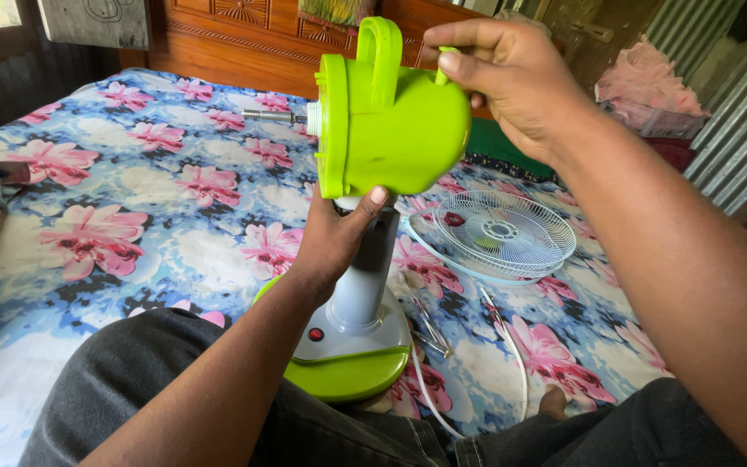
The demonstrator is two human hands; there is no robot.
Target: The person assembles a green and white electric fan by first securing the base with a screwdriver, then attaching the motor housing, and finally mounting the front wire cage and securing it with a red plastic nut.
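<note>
Table fan, grille off: lime-green motor housing (pixel 395 112) above the bed (pixel 131 216), left hand (pixel 335 238) gripping the grey neck (pixel 369 268) beneath, right hand (pixel 503 82) pinching its rear knob (pixel 445 69); firm support steadies the knob work.

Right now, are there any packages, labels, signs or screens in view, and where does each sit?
None of them shows in this view.
The green motor housing in the left hand and right hand shows no label.
The grey-green fan base has only a red button.
</note>
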